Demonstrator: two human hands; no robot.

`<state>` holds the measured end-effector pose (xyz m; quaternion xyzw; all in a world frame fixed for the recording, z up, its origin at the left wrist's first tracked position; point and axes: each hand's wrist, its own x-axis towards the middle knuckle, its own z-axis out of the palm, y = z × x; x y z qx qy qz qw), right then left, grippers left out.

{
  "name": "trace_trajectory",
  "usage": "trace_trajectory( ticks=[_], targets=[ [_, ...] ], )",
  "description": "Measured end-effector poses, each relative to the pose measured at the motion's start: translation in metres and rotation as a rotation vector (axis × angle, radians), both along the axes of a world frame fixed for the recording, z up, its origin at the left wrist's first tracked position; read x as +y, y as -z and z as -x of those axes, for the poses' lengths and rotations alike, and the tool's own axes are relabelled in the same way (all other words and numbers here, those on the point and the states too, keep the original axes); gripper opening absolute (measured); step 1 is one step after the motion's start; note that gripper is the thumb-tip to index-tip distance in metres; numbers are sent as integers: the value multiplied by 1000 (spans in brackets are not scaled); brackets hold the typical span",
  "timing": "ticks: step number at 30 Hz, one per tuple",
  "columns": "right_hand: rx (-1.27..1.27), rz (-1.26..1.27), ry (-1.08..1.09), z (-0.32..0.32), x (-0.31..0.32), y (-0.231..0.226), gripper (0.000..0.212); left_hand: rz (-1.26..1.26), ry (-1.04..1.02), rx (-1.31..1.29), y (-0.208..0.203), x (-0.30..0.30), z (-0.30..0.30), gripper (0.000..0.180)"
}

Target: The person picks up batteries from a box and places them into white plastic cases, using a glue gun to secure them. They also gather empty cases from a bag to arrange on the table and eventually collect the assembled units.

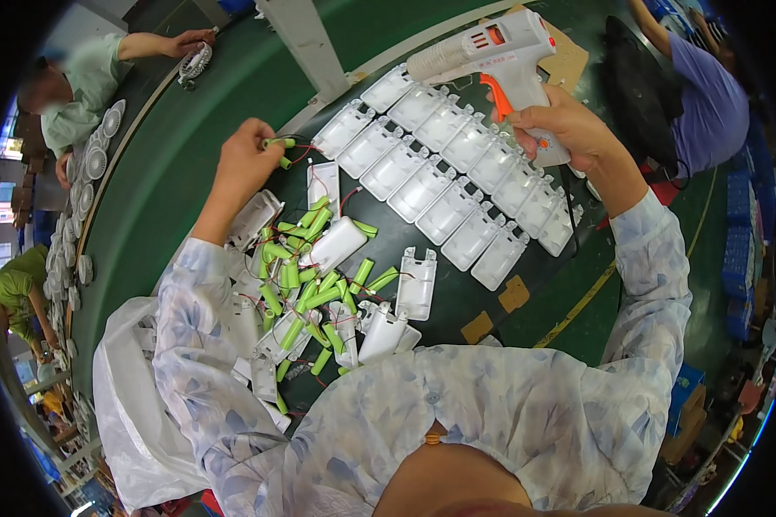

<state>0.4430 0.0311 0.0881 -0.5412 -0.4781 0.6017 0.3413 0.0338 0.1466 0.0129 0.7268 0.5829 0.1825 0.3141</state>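
Observation:
My right hand (571, 127) grips a white hot glue gun (519, 67) with an orange trigger, raised over the far right end of the casings. In my left hand (243, 157), pinched between the fingertips, is a green cylindrical battery (278, 145) with thin red and dark wires. White plastic casings (418, 185) lie in two neat slanting rows between my hands, open side up. Nearer to me and left, green batteries (319, 297) with wires lie in a loose heap among more white casings (332, 246). One casing (416, 289) sits apart at the heap's right edge.
A white plastic bag (125, 405) hangs by my left arm. Beyond the table, a metal post (306, 52) stands beside a green belt (181, 129). At far left a co-worker (82, 95) handles a round white part. Cardboard pieces (515, 295) lie on the dark tabletop.

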Motion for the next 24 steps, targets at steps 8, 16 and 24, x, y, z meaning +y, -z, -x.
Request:
trace_trajectory(
  ticks=[8, 16, 24],
  targets=[
    [-169, 45, -46, 17, 11, 5, 24, -488, 355, 631, -20, -14, -26, 16],
    [-216, 49, -72, 26, 14, 7, 24, -605, 476, 596, -8, -8, -21, 13],
    [-211, 29, -85, 28, 17, 13, 24, -465, 256, 215, -12, -18, -21, 14]
  ],
)
